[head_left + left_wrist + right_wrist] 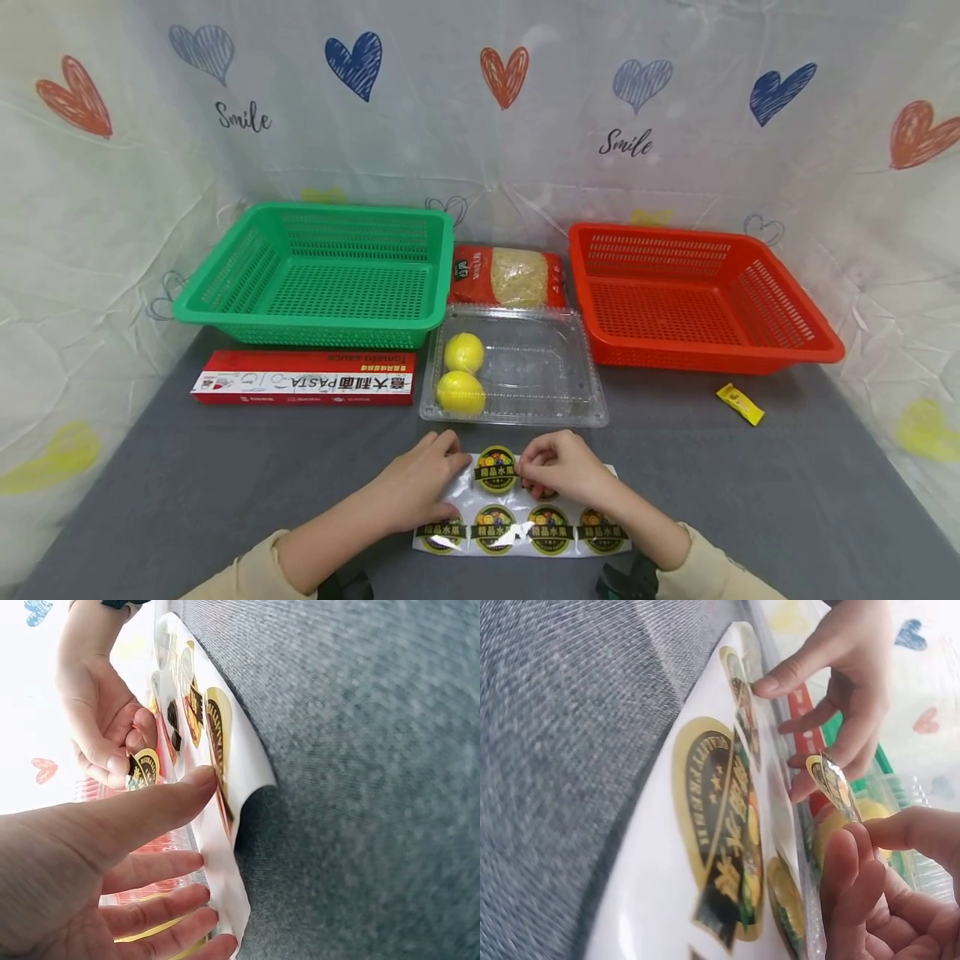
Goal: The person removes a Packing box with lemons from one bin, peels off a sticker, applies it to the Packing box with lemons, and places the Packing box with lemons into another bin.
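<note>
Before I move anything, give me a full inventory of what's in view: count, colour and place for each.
Tabletop: 1, dark grey, under everything
Backdrop: 1, whitish, patterned, behind
Green basket: 1, green, back left
Red basket: 1, red, back right
Noodle bag: 1, red with see-through middle, between baskets
Pasta box: 1, red and white, before green basket
Clear container: 1, transparent, centre
Fruits: 2, yellow, container's left side
Small packet: 1, yellow, before red basket
Sticker sheet: 1, white, front centre
Sheet's stickers: at least 4, black and gold, front row
Held sticker: 1, black and gold, above sheet
Wrist devices: 2, black, bottom edge
Sleeves: 2, cream, bottom edge
Left grip: 1, bare, touching sheet's left end
Right grip: 1, bare, pinching held sticker
</note>
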`<action>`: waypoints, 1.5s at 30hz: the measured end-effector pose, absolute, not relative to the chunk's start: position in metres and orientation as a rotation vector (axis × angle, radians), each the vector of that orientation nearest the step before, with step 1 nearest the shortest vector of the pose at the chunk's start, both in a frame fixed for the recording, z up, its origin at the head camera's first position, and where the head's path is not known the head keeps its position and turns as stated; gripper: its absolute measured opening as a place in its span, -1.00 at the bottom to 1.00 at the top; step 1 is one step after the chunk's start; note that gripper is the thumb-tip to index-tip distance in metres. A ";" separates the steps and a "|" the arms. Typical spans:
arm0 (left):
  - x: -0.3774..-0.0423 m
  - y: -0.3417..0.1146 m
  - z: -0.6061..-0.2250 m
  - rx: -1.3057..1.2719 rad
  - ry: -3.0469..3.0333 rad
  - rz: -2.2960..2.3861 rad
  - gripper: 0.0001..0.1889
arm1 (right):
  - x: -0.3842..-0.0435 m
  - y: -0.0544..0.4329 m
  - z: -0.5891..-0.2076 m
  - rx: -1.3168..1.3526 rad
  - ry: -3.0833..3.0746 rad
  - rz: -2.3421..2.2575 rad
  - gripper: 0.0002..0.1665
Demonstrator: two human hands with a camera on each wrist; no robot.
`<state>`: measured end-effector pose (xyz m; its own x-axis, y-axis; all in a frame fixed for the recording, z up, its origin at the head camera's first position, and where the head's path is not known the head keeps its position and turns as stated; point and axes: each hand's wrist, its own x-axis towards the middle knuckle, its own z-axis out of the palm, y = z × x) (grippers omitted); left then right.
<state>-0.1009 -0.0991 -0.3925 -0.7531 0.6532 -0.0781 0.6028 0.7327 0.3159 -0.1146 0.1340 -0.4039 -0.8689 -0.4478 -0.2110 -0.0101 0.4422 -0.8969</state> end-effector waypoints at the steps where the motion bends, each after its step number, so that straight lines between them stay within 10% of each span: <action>1: -0.101 -0.099 -0.392 1.006 2.751 0.403 -0.41 | -0.115 0.134 -0.403 -0.394 2.279 -1.415 -0.87; 45: -0.097 -0.086 -0.374 0.795 2.650 1.449 -0.87 | -0.111 0.147 -0.370 -0.462 2.337 -1.534 -0.85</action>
